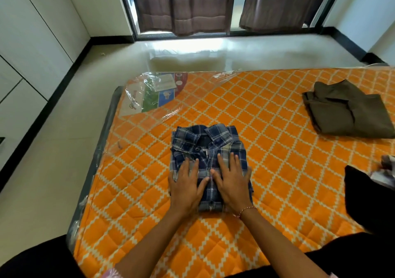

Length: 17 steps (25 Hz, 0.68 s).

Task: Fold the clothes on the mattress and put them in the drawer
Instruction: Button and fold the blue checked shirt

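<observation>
**Both hands flat on the folded shirt**

A folded blue plaid button-up shirt [208, 149] lay on the orange diamond-quilted mattress [277, 111]. The left hand [187, 185] and right hand [230, 181] pressed it side by side, fingers straight and spread. A folded olive-brown garment [350, 115] lay well apart, far right.

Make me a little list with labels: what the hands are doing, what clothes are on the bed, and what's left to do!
hands: left hand and right hand press flat on the plaid shirt
plaid shirt: folded, collar away from the person, on the orange mattress
other clothes: olive garment far right; black garment near right
left to do: shirt not yet in a drawer; no drawer plainly in view
</observation>
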Tool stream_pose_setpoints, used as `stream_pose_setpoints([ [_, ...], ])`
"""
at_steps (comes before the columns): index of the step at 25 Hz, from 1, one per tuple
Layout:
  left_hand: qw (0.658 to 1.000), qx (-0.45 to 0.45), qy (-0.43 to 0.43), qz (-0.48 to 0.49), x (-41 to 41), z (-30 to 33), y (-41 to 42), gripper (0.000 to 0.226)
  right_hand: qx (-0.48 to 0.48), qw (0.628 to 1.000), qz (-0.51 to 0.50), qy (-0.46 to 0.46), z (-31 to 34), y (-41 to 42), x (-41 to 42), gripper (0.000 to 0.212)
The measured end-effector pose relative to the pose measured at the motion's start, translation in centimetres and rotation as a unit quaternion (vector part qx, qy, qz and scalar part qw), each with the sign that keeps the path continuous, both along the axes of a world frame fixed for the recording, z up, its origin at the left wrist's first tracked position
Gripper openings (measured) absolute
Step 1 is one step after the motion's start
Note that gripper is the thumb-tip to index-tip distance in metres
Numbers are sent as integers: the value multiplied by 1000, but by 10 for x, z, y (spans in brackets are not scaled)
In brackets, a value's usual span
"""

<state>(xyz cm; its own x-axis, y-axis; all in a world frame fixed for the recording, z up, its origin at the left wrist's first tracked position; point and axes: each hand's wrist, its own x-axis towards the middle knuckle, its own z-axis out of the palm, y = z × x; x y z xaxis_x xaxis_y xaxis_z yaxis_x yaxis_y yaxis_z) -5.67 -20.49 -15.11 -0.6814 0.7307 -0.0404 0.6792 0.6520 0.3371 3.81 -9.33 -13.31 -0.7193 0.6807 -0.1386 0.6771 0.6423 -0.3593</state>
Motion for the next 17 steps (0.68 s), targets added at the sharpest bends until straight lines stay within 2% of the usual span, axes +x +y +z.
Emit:
stream_pose_setpoints([
  [2, 987, 128, -13, 96, -26, 13, 8, 58, 26, 984, -105, 144, 10, 28, -7, 51],
  [3, 977, 155, -30, 144, -44, 21, 17, 55, 3, 972, -147, 184, 17, 46, -15, 46],
  [5, 981, 126, -30, 145, -81, 37, 40, 45, -120, 969, -146, 161, 36, 89, -38, 41],
  [6, 989, 109, -18, 101, -95, 47, 57, 39, -180, 971, -107, 115, 46, 105, -52, 41],
  [8, 995, 83, -47, 26, -113, 62, 93, 34, -262, 964, -40, 36, 60, 128, -76, 36],
  [9, 994, 81, -78, 16, -119, 66, 105, 33, -286, 957, -30, 39, 62, 135, -86, 30],
  [11, 982, 143, -122, 37, -128, 65, 109, 30, -317, 940, -39, 117, 60, 140, -97, 20],
  [12, 969, 192, -140, 64, -130, 60, 104, 30, -314, 934, -41, 163, 56, 139, -101, 19],
  [13, 954, 231, -167, 92, -130, 55, 95, 32, -279, 944, -32, 174, 49, 135, -103, 18],
  [15, 940, 225, -222, 127, -122, 36, 75, 39, -125, 989, -2, 80, 30, 123, -100, 33],
  [16, 938, 206, -240, 141, -116, 26, 66, 47, -70, 996, -12, 45, 20, 118, -95, 44],
  [17, 933, 200, -247, 169, -109, 17, 57, 55, -44, 997, -39, 49, 14, 111, -88, 52],
])
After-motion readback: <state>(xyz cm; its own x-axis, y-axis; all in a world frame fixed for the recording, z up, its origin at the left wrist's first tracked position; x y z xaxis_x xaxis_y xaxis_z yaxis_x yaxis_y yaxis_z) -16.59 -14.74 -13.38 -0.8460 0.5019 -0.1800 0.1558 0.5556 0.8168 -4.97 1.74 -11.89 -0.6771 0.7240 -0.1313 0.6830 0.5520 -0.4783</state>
